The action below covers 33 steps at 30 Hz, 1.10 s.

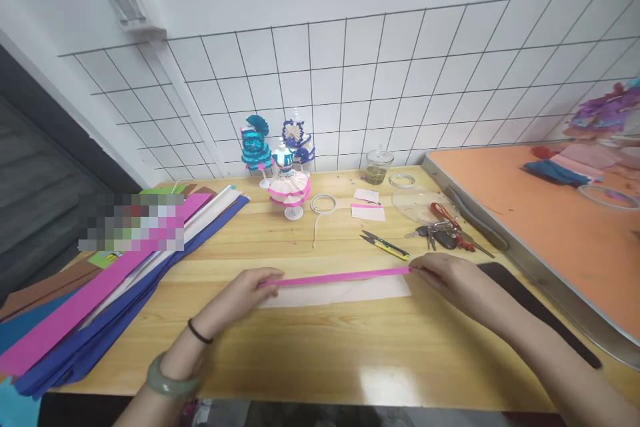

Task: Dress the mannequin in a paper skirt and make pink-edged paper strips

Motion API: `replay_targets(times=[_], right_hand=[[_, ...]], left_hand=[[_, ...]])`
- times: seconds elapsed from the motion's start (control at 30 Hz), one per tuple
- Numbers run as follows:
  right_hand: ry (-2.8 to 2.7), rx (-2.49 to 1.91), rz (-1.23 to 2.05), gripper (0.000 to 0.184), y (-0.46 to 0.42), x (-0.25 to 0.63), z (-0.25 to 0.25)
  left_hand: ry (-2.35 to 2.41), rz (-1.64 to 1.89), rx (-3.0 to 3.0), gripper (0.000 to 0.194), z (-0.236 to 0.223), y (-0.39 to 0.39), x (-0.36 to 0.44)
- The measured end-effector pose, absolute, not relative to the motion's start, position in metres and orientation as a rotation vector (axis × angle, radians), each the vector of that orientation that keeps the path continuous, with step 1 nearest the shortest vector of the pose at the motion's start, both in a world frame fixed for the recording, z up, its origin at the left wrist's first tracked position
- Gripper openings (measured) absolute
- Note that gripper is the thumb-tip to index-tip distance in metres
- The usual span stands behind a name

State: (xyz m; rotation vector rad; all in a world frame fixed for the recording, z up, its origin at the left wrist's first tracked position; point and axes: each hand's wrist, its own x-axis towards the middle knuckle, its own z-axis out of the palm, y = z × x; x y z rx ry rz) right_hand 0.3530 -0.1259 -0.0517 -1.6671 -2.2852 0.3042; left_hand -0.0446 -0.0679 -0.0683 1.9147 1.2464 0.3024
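Observation:
A long narrow pink paper strip (pixel 340 277) lies stretched along the top edge of a white paper strip (pixel 345 292) on the wooden table (pixel 320 360). My left hand (pixel 240 297) pinches the strip's left end, fingers pressed together. My right hand (pixel 445 277) pinches its right end. A green bangle and a black band sit on my left wrist.
Small yellow-handled snips (pixel 385 245) and a bunch of keys (pixel 437 235) lie just beyond the strip. Long crepe paper sheets (pixel 125 280) fan out at left. Paper-dress dolls (pixel 287 180), a tape roll (pixel 323 203), a glass jar (pixel 379 167) and an orange board (pixel 540 220) stand behind and right.

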Motion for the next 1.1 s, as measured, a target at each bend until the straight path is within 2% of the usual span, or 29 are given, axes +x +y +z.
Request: replay_targets(times=[0.13,0.47,0.63,0.9,1.1], right_hand=[[-2.342,-1.603,0.351,0.031,-0.090,0.331,-0.052],[-2.365,-1.785,0.342,0.027,-0.018,0.300,-0.079],[-2.376,-1.803,0.366,0.027,-0.020,0.297,-0.089],[-2.417,-1.729,0.507,0.026,-0.041,0.304,-0.081],[-2.450,-1.680,0.320,0.029,-0.035,0.294,-0.079]], left_hand=[[1.275,0.323,1.701,0.046,-0.077,-0.042,-0.083],[1.399,0.183,1.601,0.030,-0.088,0.017,-0.110],[1.403,0.147,1.592,0.021,-0.088,0.018,-0.116],[1.363,0.088,1.522,0.025,-0.084,0.005,-0.128],[1.475,0.151,1.544,0.033,-0.093,0.010,-0.124]])
